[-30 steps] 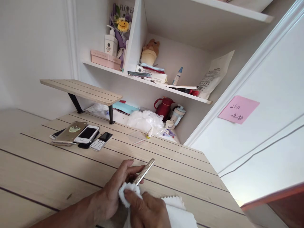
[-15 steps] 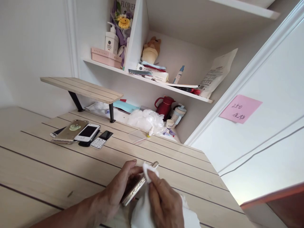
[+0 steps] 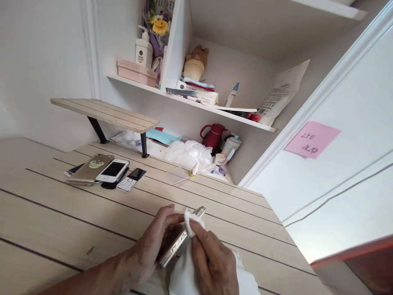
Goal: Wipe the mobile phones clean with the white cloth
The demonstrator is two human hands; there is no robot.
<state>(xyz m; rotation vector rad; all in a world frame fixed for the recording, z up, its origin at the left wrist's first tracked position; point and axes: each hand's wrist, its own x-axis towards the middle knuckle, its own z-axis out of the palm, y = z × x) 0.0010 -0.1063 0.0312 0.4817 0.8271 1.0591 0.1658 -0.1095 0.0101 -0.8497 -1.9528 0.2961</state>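
The left hand [image 3: 153, 243] grips a gold smartphone [image 3: 173, 248] while the right hand [image 3: 213, 268] pinches a white cloth [image 3: 184, 278] against it, over a pale wooden desk [image 3: 76, 213]. Left of the grip lie several phones [image 3: 112, 172]; farther ahead rise white wall shelves [image 3: 190, 102], a pink sticky note [image 3: 312, 139] to their right.

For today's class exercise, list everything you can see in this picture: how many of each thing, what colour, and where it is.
gold smartphone: one, gold with green sticker, on desk
white smartphone: one, white, beside it
keypad phone: one, white and black, on desk
desk riser: one, pale wood, black legs, on desk
pump bottle: one, white, on shelf
box: one, pink, on shelf
vacuum jug: one, dark red, below shelf
sticky note: one, pink, on right panel
metallic smartphone: one, silver-gold, in left hand
cloth: one, white, in right hand
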